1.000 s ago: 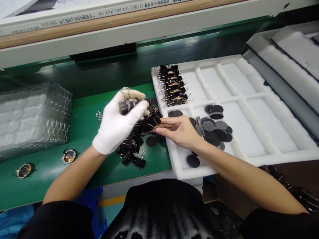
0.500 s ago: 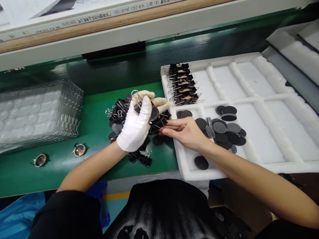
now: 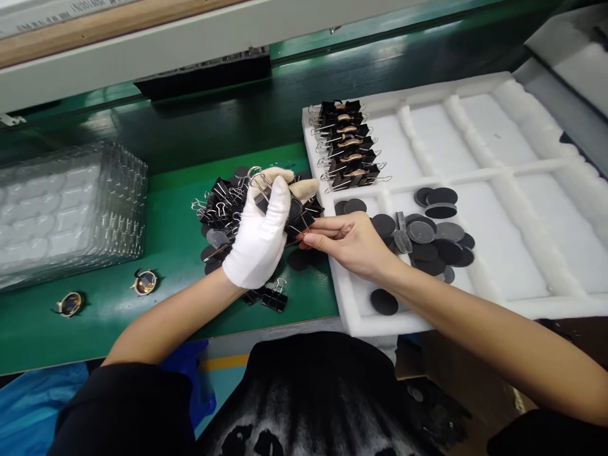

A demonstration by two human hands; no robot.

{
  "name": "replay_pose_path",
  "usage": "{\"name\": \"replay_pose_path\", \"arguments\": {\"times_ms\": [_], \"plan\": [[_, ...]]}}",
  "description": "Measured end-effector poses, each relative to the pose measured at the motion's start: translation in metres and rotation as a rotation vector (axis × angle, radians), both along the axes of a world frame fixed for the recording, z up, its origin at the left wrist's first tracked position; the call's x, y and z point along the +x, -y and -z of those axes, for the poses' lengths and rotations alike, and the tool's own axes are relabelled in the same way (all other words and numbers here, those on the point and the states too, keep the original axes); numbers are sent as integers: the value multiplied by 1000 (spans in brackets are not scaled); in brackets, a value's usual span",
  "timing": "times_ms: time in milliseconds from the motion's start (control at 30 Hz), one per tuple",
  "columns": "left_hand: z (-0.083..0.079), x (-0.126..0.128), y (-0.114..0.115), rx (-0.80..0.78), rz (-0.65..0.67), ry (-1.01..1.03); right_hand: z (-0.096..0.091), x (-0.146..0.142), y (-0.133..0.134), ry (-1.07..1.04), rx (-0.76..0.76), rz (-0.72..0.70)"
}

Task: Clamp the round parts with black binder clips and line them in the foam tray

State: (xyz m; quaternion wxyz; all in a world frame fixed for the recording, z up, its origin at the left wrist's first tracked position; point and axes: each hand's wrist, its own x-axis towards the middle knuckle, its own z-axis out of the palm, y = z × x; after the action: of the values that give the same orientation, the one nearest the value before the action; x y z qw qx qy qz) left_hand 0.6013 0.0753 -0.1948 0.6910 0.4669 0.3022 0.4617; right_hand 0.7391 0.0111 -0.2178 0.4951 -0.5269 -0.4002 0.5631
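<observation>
Round piece (image 3: 295, 209), dark-faced and partly hidden, sits in the white-gloved left hand (image 3: 261, 234), which is wrapped around it with the thumb across the front; a binder clip (image 3: 260, 201) with raised wire handles is in the same grip. The bare right hand (image 3: 354, 244) has thumb and fingers pinched together on the wire handles of a second binder clip (image 3: 301, 221), right against the glove and just left of the foam tray (image 3: 370, 326); whether that clip is spread cannot be told. The round piece is likely light and rigid, its smooth face easy to smear or scratch, so the rim is the place to hold it. The clips should be stiff and springy, best squeezed near the ends of the handles, since a slip could snap them onto the face or a finger. Compared with a second ago, the glove has come from up and left of the second clip to right beside it, while the right hand keeps its pinch. The row of clipped pieces (image 3: 350, 145) in the tray and the loose discs (image 3: 422, 231) look unchanged.
</observation>
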Motion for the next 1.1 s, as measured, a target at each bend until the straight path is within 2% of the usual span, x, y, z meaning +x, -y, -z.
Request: {"name": "replay_pose_path", "arguments": {"times_ms": [133,333,633,767,833,967,1033,1100], "plan": [[4,1,4,-24,33,22,-1,0,0,2,18,0],[1,-1,2,-93,55,31,3,1,0,-31,39,-14],[-2,4,1,-100,20,6,9,-2,-1,-65,55,28],[-8,-2,-5,-59,79,-54,6,2,-1,-53,74,22],[-13,-12,-15,41,84,-108,1,9,0,83,142,74],[-31,-40,-38,296,140,-254,-9,29,4,643,416,217],[-39,-50,-44,244,223,-357,-12,39,5,884,568,210],[-42,-52,-45,53,371,-441,-13,46,5,1043,663,173]]}}
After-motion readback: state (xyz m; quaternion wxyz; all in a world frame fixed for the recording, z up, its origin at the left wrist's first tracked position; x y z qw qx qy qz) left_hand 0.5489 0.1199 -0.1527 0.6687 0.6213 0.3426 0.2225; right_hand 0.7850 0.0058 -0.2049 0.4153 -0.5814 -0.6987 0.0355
